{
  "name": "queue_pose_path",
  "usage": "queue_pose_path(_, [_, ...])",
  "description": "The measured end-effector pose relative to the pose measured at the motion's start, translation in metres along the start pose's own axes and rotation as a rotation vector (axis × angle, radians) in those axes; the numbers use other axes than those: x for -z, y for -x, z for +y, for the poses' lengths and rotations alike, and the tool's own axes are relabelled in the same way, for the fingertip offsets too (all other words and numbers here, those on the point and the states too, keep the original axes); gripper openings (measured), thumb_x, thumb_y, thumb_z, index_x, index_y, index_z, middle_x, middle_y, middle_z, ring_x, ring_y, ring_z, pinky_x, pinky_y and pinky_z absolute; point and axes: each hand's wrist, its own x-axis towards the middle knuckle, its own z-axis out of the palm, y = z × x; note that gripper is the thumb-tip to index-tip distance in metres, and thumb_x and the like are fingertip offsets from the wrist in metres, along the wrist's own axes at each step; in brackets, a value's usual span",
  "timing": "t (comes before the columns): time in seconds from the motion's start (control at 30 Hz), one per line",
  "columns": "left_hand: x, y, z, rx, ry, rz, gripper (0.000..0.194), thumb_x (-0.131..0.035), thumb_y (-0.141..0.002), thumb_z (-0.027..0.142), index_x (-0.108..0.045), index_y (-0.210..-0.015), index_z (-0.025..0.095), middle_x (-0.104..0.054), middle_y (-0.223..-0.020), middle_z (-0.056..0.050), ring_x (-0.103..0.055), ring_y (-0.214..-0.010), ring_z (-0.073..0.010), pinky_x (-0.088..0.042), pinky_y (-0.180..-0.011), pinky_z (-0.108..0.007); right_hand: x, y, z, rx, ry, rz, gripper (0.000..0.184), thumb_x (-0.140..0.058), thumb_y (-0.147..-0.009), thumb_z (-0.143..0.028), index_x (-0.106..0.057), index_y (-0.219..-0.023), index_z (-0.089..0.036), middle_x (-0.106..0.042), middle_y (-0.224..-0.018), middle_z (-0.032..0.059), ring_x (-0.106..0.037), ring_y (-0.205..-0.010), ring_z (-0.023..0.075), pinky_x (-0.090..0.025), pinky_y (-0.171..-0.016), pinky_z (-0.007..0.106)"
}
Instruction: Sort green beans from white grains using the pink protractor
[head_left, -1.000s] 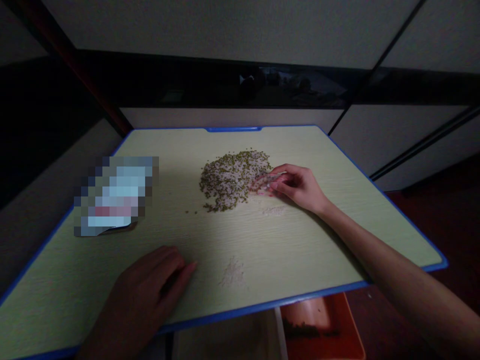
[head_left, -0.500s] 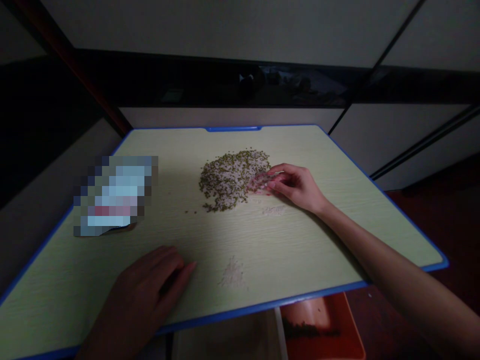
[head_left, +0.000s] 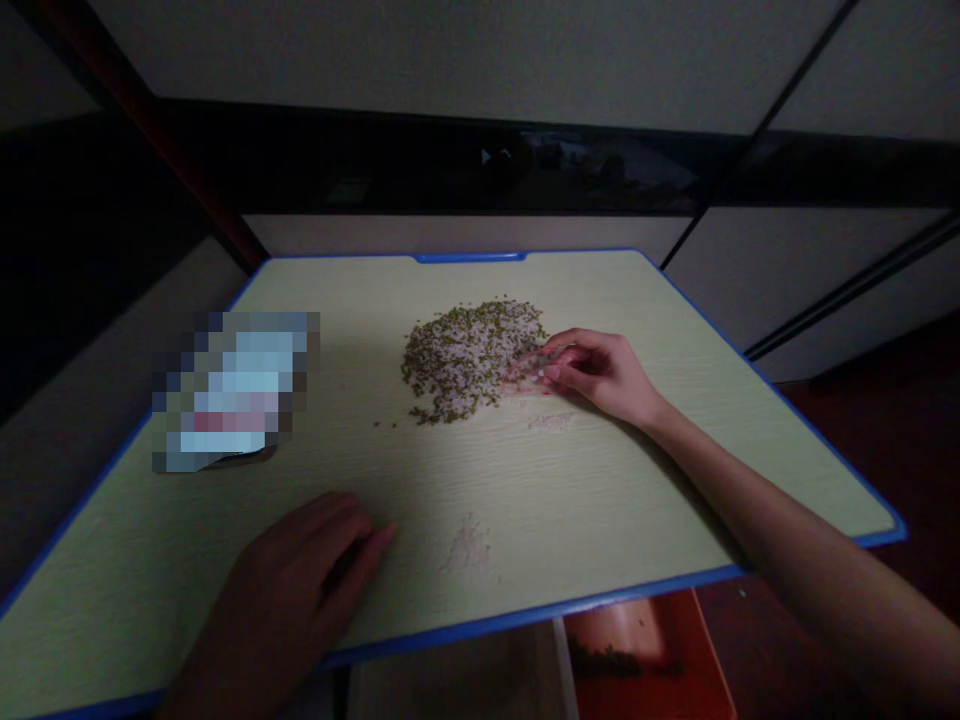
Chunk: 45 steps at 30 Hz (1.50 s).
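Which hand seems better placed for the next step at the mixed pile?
Probably the right hand: it grips a clear piece at the edge of the pile. The left hand lies farther off, near the table's front.

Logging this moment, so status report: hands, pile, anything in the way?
Right hand pinching clear plastic at right edge of green-and-pale pile. Left hand over table, nothing visible held. Pixelated item off left, out of the way.
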Motion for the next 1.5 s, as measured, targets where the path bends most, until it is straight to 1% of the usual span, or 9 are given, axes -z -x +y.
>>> queue_pose_path(0.17, [-0.0015,-0.0012,-0.0005,-0.021,0.024,0.030,0.036,-0.040,-0.092,0.037,-0.050,-0.060,0.023,-0.054,-0.055,0.005,-0.057,-0.049,-0.0094,-0.044,-0.051,-0.021,0.0000,0.0011,-0.0013,-0.006,-0.008,-0.026,0.021,-0.069,-0.068,-0.022,-0.063,-0.086,-0.012,-0.065,-0.061,0.0020,-0.057,-0.050,0.0109,-0.040,-0.044,0.021])
queue_pose_path(0.33, [-0.0029,-0.0013,-0.0008,-0.009,0.012,0.017,0.036,-0.040,-0.092,0.037,-0.049,-0.060,0.023,-0.053,-0.055,0.005,-0.056,-0.049,-0.0096,-0.044,-0.050,-0.021,-0.0017,0.0018,-0.0011,0.001,-0.017,-0.037,0.022,-0.069,-0.068,-0.022,-0.063,-0.087,-0.012,-0.065,-0.062,0.0017,-0.057,-0.051,0.0108,-0.043,-0.046,0.021])
queue_pose_path(0.47, [-0.0019,-0.0010,-0.0006,-0.015,0.044,0.034,0.035,-0.040,-0.092,0.037,-0.050,-0.061,0.024,-0.054,-0.054,0.005,-0.056,-0.048,-0.0095,-0.044,-0.050,-0.021,-0.0022,0.0028,-0.0009,0.016,0.023,-0.054,0.022,-0.068,-0.070,-0.023,-0.063,-0.088,-0.011,-0.064,-0.062,0.0019,-0.055,-0.050,0.0095,-0.041,-0.046,0.021])
queue_pose_path(0.6, [0.0009,-0.0009,-0.0007,0.026,0.050,-0.002,0.035,-0.042,-0.091,0.037,-0.051,-0.061,0.023,-0.055,-0.056,0.005,-0.056,-0.050,-0.0101,-0.045,-0.052,-0.022,-0.0024,0.0040,-0.0013,0.029,0.046,-0.076,0.021,-0.067,-0.072,-0.023,-0.064,-0.089,-0.011,-0.062,-0.061,0.0014,-0.053,-0.051,0.0090,-0.038,-0.045,0.021])
queue_pose_path(0.8, [0.0019,0.0003,-0.0005,0.038,0.049,-0.019,0.035,-0.043,-0.091,0.037,-0.052,-0.059,0.022,-0.056,-0.056,0.004,-0.056,-0.050,-0.0109,-0.045,-0.052,-0.024,-0.0027,0.0033,-0.0022,-0.003,0.037,-0.034,0.022,-0.067,-0.070,-0.023,-0.063,-0.089,-0.012,-0.063,-0.061,0.0012,-0.050,-0.048,0.0085,-0.036,-0.043,0.021])
queue_pose_path(0.97, [0.0015,-0.0008,0.0004,0.057,0.048,-0.057,0.036,-0.042,-0.091,0.038,-0.052,-0.060,0.022,-0.056,-0.057,0.004,-0.056,-0.051,-0.0108,-0.045,-0.053,-0.023,-0.0035,0.0020,-0.0005,0.009,0.041,0.004,0.022,-0.067,-0.070,-0.025,-0.062,-0.087,-0.012,-0.061,-0.059,0.0007,-0.047,-0.047,0.0082,-0.035,-0.042,0.021])
queue_pose_path(1.2, [0.0012,-0.0014,0.0013,0.042,0.064,-0.029,0.036,-0.043,-0.091,0.037,-0.051,-0.059,0.022,-0.053,-0.055,0.004,-0.054,-0.050,-0.0096,-0.042,-0.052,-0.022,-0.0042,0.0026,0.0010,0.015,0.069,-0.036,0.026,-0.067,-0.073,-0.026,-0.064,-0.093,-0.011,-0.060,-0.059,0.0002,-0.049,-0.047,0.0081,-0.035,-0.043,0.021])
queue_pose_path(1.33, [0.0017,-0.0008,0.0008,0.046,0.059,-0.052,0.035,-0.043,-0.091,0.036,-0.051,-0.059,0.022,-0.054,-0.056,0.004,-0.055,-0.050,-0.0102,-0.043,-0.052,-0.023,-0.0041,0.0032,-0.0020,-0.022,0.015,-0.059,0.023,-0.067,-0.071,-0.024,-0.063,-0.091,-0.012,-0.064,-0.062,0.0021,-0.053,-0.050,0.0093,-0.039,-0.046,0.022])
queue_pose_path(1.5, [0.0021,-0.0031,0.0019,0.060,0.064,-0.031,0.035,-0.043,-0.090,0.037,-0.053,-0.059,0.022,-0.056,-0.056,0.004,-0.057,-0.051,-0.0110,-0.045,-0.051,-0.023,-0.0034,0.0030,-0.0042,-0.033,-0.022,-0.070,0.020,-0.068,-0.069,-0.021,-0.063,-0.086,-0.013,-0.064,-0.061,0.0016,-0.056,-0.051,0.0104,-0.040,-0.046,0.022])
